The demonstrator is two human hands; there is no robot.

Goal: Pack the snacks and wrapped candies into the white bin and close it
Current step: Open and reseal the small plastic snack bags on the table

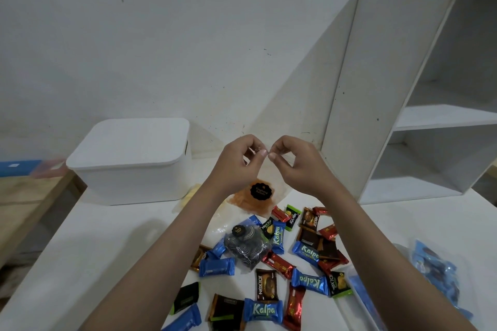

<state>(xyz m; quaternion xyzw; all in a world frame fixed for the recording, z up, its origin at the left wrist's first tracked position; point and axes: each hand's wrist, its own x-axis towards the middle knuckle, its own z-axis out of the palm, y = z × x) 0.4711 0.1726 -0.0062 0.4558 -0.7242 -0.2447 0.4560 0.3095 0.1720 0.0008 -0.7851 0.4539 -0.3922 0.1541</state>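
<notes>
Packing has not really begun, judging from how things lie. The white bin [129, 161] stands on the worktop [88, 244] with its lid [129, 142] sitting flat on top, so it must be opened before anything can go in, and closed again at the end. Nothing can be seen of its inside.

To the right of the bin and a little nearer the person, both hands are raised above the worktop. The left hand [239, 158] and the right hand [293, 158] each pinch the top edge of a clear bag [258, 196] between thumb and curled fingers, and the bag hangs down from them with orange snacks and a round black label in it. It seems they work at the mouth of the bag, but the thin plastic is hard to read there.

Farther right of the bin and nearer the person lie the loose wrapped candies [277, 271], blue, red, brown and black, well apart from the bin, with a small bag of dark spiral sweets [247, 247] among them. All of these remain to be packed.

Just beside the bin's right lower corner a pale yellow thing [191, 193] shows only partly. At the right edge of the view a blue packet [433, 271] and a clear container [360, 295] are cut off, and their contents are unclear.
</notes>
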